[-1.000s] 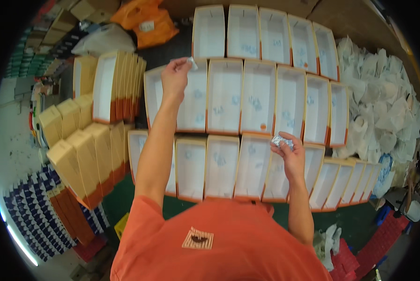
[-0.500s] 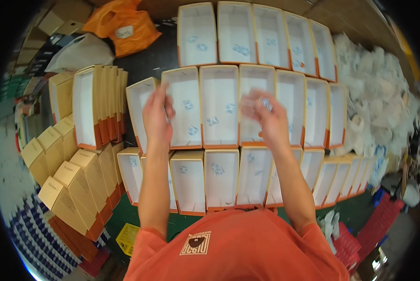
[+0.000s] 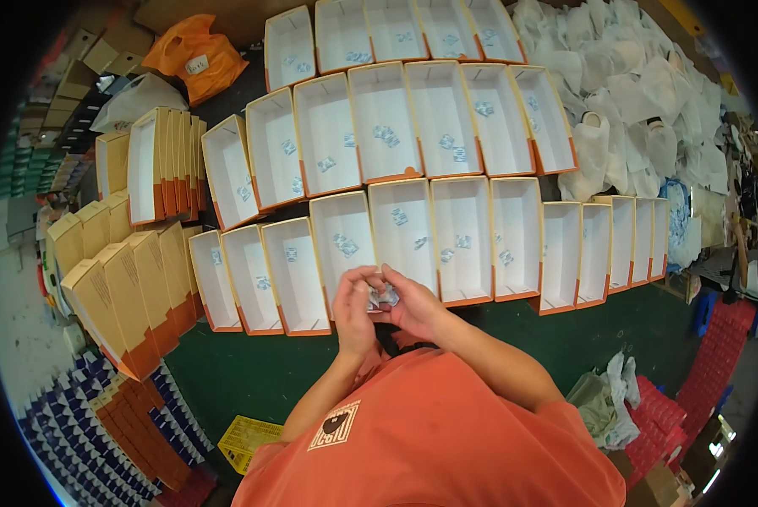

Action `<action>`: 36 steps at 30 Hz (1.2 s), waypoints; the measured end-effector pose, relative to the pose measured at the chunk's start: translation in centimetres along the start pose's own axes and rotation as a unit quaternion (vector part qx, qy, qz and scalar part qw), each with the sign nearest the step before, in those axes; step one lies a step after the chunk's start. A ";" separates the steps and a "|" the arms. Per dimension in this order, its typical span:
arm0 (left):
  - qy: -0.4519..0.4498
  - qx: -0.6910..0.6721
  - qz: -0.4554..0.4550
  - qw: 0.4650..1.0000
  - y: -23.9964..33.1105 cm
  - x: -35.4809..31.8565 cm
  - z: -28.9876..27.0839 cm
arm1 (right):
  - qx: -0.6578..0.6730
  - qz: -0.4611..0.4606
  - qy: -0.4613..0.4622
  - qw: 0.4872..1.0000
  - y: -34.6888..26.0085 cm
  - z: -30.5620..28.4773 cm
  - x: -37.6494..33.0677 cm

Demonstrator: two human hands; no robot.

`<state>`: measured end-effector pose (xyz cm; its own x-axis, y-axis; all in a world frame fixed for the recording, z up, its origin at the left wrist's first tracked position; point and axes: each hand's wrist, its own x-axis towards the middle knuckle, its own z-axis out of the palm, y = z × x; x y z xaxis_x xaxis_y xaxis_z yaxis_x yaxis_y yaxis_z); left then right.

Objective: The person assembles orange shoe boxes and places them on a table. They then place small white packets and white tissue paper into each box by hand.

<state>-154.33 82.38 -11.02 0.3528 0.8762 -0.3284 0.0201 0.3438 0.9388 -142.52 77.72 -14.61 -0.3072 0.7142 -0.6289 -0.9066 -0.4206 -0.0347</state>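
Observation:
My left hand (image 3: 358, 311) and my right hand (image 3: 411, 306) are together in front of my body, cupped around a small bunch of white desiccant sachets (image 3: 385, 297) with blue print. Fingers of both hands curl about the bunch and partly hide it. Just beyond them stand open shoe boxes (image 3: 402, 221) in rows, white inside with tan and orange outer sides. Small blue-and-white sachets (image 3: 345, 245) lie on the floors of many of these boxes; some boxes at the right of the near row show none.
Tan boxes (image 3: 134, 291) are stacked at left, with nested open boxes (image 3: 146, 165) behind. Orange (image 3: 194, 63) and white bags sit farther back. White wrapped items (image 3: 624, 101) pile up at right. A yellow crate (image 3: 248, 441) is beside me, lower left.
My hands were apart over the boxes; they have come together near my body around the sachets. The view has shifted, and more sachets show in the near row.

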 end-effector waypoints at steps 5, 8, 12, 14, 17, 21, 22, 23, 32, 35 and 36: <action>-0.114 0.325 0.318 0.883 -1.0 -3.9 10.3 | 0.080 0.041 -0.080 0.993 -2.2 -6.8 -7.4; -0.132 0.305 0.314 0.889 -0.9 -6.7 17.1 | 0.113 0.042 -0.177 0.977 -5.5 -12.5 -13.3; -0.108 0.255 0.238 0.931 0.2 -9.6 23.2 | 0.017 -0.033 -0.023 0.999 -10.1 -15.5 -22.4; -0.088 0.259 0.197 0.941 0.0 -9.7 24.9 | 0.003 -0.080 -0.012 0.997 -12.8 -19.3 -25.0; -0.039 0.260 0.152 0.953 -2.3 -9.0 26.6 | 0.015 -0.183 0.040 0.982 -16.5 -23.9 -28.9; -0.049 0.134 -0.006 0.990 -7.5 -7.5 27.2 | 0.050 -0.341 0.141 0.928 -21.6 -29.8 -35.1; -0.048 0.127 -0.032 0.990 -8.7 -7.0 27.9 | 0.045 -0.376 0.169 0.910 -22.7 -31.6 -36.8; -0.046 0.116 -0.056 0.991 -9.9 -6.3 28.8 | 0.037 -0.410 0.196 0.890 -24.2 -33.4 -38.8; -0.074 0.114 -0.027 0.990 -9.9 2.2 44.4 | -0.035 -0.599 0.342 0.723 -44.4 -45.5 -54.5; -0.070 0.099 0.016 0.992 -10.9 6.1 53.2 | -0.277 -0.515 0.537 0.608 -50.8 -54.2 -55.7; -0.062 0.091 0.034 0.993 -11.1 7.2 55.7 | -0.371 -0.455 0.605 0.538 -53.2 -56.6 -55.7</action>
<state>-99.87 66.05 -18.07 0.4719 0.8426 -0.2594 0.1567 0.2094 0.9652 -60.75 28.62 -21.70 0.9863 0.1151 -0.1185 -0.0192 -0.6326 -0.7742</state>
